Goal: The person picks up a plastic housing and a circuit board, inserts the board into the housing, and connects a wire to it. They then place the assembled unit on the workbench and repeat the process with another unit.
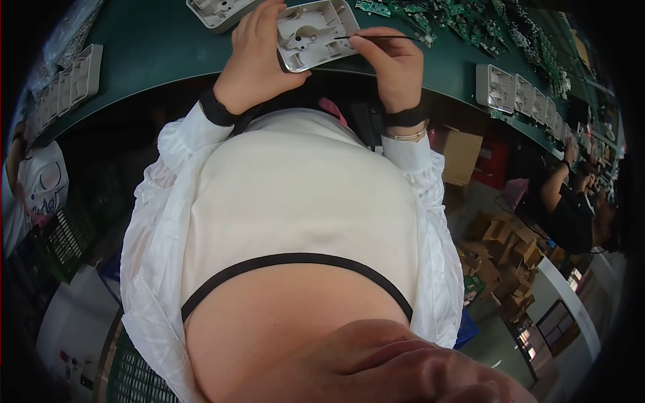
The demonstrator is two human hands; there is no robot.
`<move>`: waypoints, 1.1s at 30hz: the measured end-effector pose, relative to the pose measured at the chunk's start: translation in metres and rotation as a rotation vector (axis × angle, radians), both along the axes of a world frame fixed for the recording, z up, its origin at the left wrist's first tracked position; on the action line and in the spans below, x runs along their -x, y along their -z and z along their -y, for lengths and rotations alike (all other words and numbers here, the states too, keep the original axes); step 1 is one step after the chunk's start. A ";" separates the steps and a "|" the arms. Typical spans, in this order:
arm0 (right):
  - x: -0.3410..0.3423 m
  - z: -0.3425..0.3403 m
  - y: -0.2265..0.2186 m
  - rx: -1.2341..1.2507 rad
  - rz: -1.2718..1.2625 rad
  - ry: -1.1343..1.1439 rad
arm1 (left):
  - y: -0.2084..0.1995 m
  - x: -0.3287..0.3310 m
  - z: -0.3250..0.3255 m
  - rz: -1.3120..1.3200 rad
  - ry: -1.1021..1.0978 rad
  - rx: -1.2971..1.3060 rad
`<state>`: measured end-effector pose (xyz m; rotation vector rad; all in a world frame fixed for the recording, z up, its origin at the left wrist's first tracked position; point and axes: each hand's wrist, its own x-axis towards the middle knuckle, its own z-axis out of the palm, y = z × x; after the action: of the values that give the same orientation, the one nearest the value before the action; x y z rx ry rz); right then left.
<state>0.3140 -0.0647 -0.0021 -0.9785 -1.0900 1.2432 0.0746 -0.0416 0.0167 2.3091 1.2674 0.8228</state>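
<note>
Off-white housing [322, 46] lies between left fingers [261, 25] and right fingers [394, 46].

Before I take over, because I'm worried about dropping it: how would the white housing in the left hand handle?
The white housing is probably stiff, given its moulded walls. As an open, thin-walled shell, it looks light for its size. Its straight sides make rolling unlikely.

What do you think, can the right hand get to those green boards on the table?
Probably yes: the green boards lie on the green table just beyond the right hand, and nothing seems to stand between. It pinches a thin dark tool, though, so it isn't quite free.
</note>
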 end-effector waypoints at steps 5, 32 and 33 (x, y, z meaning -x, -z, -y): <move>0.024 0.001 -0.016 -0.067 0.487 0.064 | 0.022 -0.010 -0.016 0.626 0.301 -0.335; 0.030 0.010 -0.008 -0.352 0.827 0.148 | 0.054 -0.011 -0.017 0.739 0.369 -0.321; 0.026 0.012 -0.008 -0.338 0.863 0.200 | 0.054 -0.012 -0.017 0.740 0.370 -0.319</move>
<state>0.2883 -0.0771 0.0056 -1.3515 -1.7371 0.4171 0.0864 -0.0250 -0.0371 2.0255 0.3991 1.6103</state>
